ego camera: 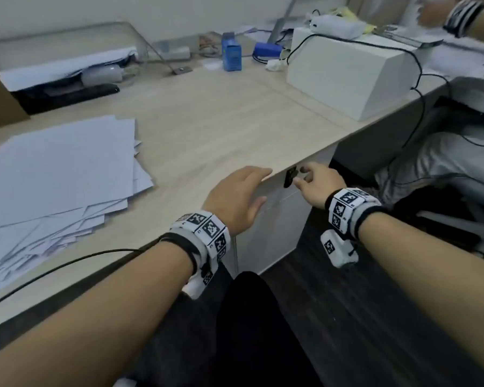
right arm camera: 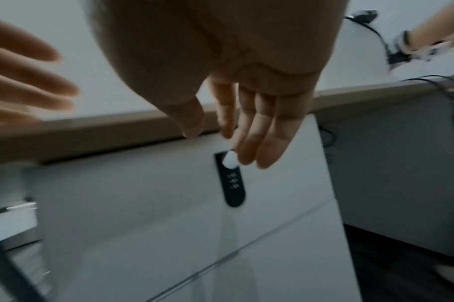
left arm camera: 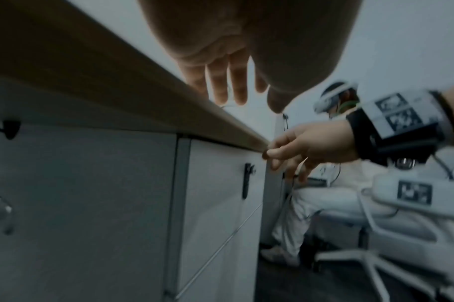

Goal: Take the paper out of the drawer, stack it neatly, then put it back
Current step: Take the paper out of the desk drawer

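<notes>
A loose, uneven pile of white paper (ego camera: 59,174) lies on the left of the wooden desk (ego camera: 207,129). Under the desk edge is the white drawer front (ego camera: 274,219), closed, with a black lock plate (ego camera: 290,177) (right arm camera: 232,183) and a white knob (right arm camera: 230,161). My left hand (ego camera: 263,188) hovers open over the desk edge above the drawer, fingers (left arm camera: 228,87) straight. My right hand (ego camera: 301,176) reaches to the lock, its fingertips (right arm camera: 249,155) right by the knob. Whether they touch it is unclear. It holds nothing.
A white box (ego camera: 344,71) with a black cable over it stands at the back right, next to a blue carton (ego camera: 231,51). Papers and a dark tray sit at the back left. Another person (ego camera: 444,157) sits close on the right, on a white chair (left arm camera: 350,255).
</notes>
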